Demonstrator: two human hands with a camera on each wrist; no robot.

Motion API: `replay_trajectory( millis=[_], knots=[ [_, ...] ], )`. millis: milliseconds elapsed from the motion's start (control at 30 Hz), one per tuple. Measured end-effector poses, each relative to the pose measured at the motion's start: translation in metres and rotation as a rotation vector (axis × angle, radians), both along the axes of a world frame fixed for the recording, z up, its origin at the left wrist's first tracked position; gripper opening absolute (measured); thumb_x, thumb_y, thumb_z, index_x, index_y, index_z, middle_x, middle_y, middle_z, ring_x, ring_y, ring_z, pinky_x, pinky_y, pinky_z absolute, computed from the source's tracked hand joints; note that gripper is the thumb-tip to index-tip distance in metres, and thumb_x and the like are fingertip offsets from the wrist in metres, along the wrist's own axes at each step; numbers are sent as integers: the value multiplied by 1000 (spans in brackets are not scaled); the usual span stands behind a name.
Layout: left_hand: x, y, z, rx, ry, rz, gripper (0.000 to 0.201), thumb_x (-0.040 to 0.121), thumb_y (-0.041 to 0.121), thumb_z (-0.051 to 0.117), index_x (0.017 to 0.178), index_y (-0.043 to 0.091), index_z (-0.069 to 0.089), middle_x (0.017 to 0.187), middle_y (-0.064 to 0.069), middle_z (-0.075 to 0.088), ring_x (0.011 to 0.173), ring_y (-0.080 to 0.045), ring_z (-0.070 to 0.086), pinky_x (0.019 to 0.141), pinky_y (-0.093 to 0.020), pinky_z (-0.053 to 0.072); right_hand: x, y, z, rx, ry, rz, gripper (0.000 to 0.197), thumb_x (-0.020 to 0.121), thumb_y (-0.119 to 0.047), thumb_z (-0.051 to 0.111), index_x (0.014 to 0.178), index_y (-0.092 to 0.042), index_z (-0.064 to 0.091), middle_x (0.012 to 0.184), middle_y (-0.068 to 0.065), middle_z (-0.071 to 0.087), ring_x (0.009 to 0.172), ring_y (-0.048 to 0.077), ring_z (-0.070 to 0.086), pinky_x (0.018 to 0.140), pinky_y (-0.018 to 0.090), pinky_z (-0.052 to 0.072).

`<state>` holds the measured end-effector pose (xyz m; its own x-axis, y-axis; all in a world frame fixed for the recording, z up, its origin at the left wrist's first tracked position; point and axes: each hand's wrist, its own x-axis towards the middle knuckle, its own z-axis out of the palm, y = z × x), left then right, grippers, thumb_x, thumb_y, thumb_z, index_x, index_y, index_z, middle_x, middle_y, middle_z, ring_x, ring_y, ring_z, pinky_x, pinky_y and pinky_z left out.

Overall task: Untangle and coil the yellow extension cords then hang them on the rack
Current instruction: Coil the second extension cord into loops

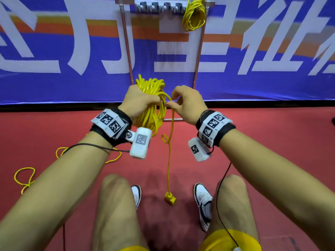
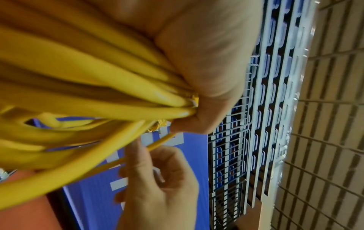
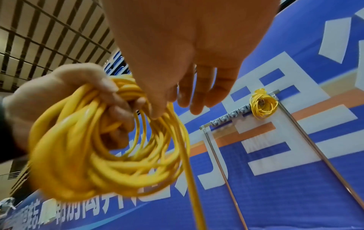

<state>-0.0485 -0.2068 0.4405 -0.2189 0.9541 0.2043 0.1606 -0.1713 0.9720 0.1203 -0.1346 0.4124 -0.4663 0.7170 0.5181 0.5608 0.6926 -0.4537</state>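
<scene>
Loose yellow cord (image 1: pixel 25 175) lay on the red floor (image 1: pixel 163 171) toward its left edge, possibly another cord left to untangle. The left hand (image 1: pixel 138 102) gripped a nearly finished coil (image 1: pixel 151 113); the right hand (image 1: pixel 186 104) pinched its hanging tail (image 1: pixel 169 160), plug (image 1: pixel 170 198) touching the floor. One coiled cord (image 1: pixel 194 16) already hung on the rack (image 1: pixel 125 33).

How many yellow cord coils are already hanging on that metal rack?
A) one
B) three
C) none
A: a single hung coil dangles at the right end of the rack, while the left hand grips the held coil.
</scene>
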Motion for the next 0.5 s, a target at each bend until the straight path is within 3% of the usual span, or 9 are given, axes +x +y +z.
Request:
replay_trajectory(
  millis=[67,133,200,267,333,433,500],
  knots=[
    [0,2,11,51,3,74,32,67,-9,68,83,19,74,65,13,65,63,-7,57,61,-22,48,-9,-3,-8,-62,-19,-58,22,87,-36,71,85,-19,58,77,-4,59,79,27,60,74,41,49],
    [-1,2,20,68,-24,139,29,68,-8,70,74,19,74,62,8,61,63,-15,53,60,-27,47,-18,-6,-17,-136,27,-101,19,88,-36,70,81,-24,56,72,-8,58,81,27,62,74,37,49],
    [-1,1,27,69,-4,159,26,67,-6,71,64,20,70,56,10,57,58,-14,51,57,-26,46,-26,-9,-22,-205,88,-121,20,86,-35,72,77,-23,58,69,-7,62,78,27,65,75,37,52],
    [2,-2,33,76,14,157,30,71,-10,69,69,20,68,49,15,56,49,-5,50,52,-20,45,-32,-14,-24,-314,142,-56,19,85,-29,72,74,-15,65,66,-1,68,68,24,68,72,40,56],
    [0,-1,33,85,22,193,32,72,-11,68,70,21,66,47,17,54,45,-2,46,50,-19,43,-34,-21,-23,-397,82,71,18,86,-22,70,69,-15,67,65,2,71,66,20,69,74,40,57],
    [-11,-1,26,79,11,244,29,68,-8,70,66,20,69,52,13,58,52,-8,51,55,-24,47,-23,-24,-15,-490,-66,194,27,92,-18,63,66,-21,60,73,3,72,75,22,71,80,42,57],
    [-19,-1,21,51,7,259,26,66,-7,71,66,19,70,57,10,61,56,-12,55,58,-28,50,-7,-18,-8,-627,-49,202,24,100,-14,53,76,-17,53,74,6,65,71,25,69,73,42,56]
  ],
)
